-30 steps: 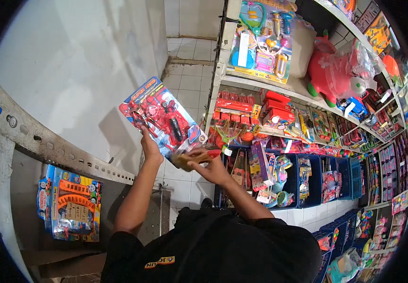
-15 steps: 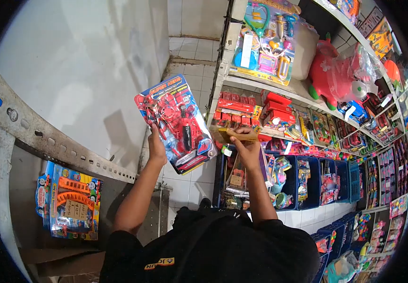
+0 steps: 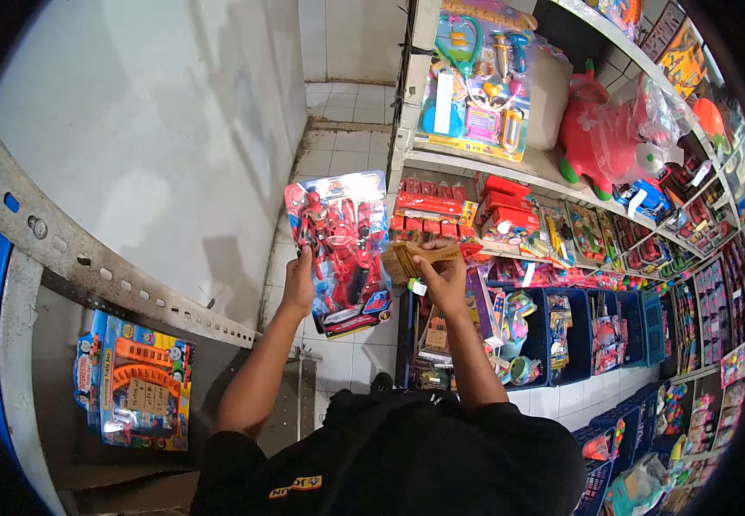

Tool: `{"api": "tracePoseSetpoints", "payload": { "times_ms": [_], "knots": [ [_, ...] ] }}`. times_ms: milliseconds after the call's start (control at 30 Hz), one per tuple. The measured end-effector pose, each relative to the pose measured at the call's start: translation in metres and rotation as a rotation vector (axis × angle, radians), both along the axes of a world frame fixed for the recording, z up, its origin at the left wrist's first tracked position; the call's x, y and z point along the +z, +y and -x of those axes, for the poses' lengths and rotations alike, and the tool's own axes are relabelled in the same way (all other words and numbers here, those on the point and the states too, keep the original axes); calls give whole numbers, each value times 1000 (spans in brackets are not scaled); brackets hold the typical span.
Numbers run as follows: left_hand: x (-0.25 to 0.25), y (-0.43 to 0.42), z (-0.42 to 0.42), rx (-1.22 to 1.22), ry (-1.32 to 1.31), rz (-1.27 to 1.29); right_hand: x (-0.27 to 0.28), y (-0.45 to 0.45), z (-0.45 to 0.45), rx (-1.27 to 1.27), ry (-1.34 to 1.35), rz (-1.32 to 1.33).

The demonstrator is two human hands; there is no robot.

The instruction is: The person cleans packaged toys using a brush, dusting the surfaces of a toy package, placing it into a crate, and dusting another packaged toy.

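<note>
My left hand (image 3: pixel 300 284) is closed on the left edge of a toy blister pack (image 3: pixel 342 249) with red superhero toy parts on a blue and red card. The pack is held up nearly upright over the tiled floor. In my right hand (image 3: pixel 444 279) is a flat paintbrush (image 3: pixel 425 256) with a wooden handle, its pale bristles pointing left. The bristle end is close to the pack's right edge; whether it touches, I cannot tell.
To the right stand shelves (image 3: pixel 497 169) of packaged toys and a red bouncy animal (image 3: pixel 600 138). Blue baskets (image 3: pixel 572 370) of toys line the floor below. On the left, a perforated metal rail (image 3: pixel 123 279) edges a shelf with a train track set (image 3: pixel 144 378).
The blister pack has turned more upright and shifted slightly right and down with my left hand. The paintbrush has moved slightly left and its bristles show more clearly beside the pack.
</note>
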State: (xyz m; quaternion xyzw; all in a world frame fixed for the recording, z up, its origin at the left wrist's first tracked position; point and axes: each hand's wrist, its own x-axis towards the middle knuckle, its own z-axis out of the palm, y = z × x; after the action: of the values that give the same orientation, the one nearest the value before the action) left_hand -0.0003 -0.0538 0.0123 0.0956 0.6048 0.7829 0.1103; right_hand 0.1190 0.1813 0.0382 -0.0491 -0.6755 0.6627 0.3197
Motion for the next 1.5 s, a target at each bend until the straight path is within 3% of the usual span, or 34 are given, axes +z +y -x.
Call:
{"api": "tracePoseSetpoints", "payload": {
  "times_ms": [267, 567, 733, 933, 1067, 1167, 1267, 1467, 1500],
  "knots": [
    [0, 0, -1, 22, 63, 74, -5, 0, 2, -62, 27, 52],
    [-8, -6, -2, -170, 199, 380, 6, 1, 5, -137, 131, 98],
    [-3, -6, -4, -240, 224, 399, 2, 5, 4, -102, 106, 67],
    [-18, -5, 0, -265, 229, 429, 6, -3, 1, -72, 109, -31],
    [-5, -4, -7, -263, 232, 477, 10, -17, 1, -56, 113, -309],
    [-11, -6, -4, -296, 220, 418, 17, -20, 4, -119, 116, -254],
    [4, -6, -12, -338, 286, 556, 33, -23, 6, -128, 142, -224],
    [-2, -5, -9, -380, 309, 607, 40, -28, 13, -127, 281, -290],
    [-5, -4, -8, -400, 317, 620, 46, -28, 13, -83, 292, -415]
  ]
}}
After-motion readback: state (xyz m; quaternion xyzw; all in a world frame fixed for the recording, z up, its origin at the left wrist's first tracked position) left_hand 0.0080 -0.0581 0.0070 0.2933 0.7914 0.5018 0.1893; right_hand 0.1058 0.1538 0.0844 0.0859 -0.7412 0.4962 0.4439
